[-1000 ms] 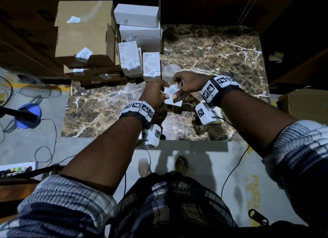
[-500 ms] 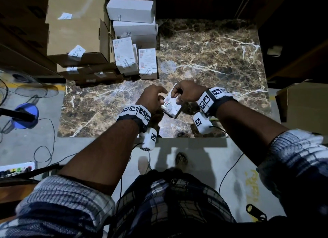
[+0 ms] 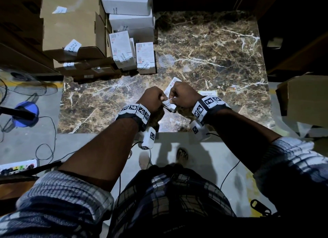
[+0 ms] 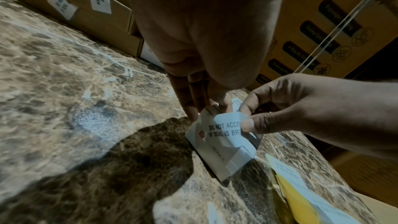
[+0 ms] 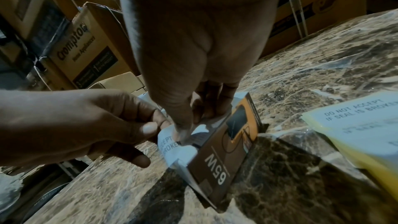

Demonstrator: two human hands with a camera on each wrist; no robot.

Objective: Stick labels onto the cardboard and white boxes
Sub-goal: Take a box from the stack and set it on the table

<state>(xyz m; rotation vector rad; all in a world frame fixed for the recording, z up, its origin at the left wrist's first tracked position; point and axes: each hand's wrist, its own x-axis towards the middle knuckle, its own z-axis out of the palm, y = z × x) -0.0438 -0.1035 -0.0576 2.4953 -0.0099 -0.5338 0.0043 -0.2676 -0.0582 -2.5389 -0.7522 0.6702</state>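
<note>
Head view: mid-frame on the brown marble table (image 3: 204, 48), both hands grip one small white carton box (image 3: 170, 107). Left hand (image 3: 154, 101) steadies it so right hand (image 3: 184, 97) can pinch the white "DO NOT ACCEPT" seal label (image 4: 228, 131) over its end flap.

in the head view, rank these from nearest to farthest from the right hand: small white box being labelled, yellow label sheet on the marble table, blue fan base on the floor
1. Small white box: held in the right hand, between both hands.
2. Yellow label sheet: on the marble table, just beside that wrist.
3. Blue fan base: on the floor, far left.
</note>
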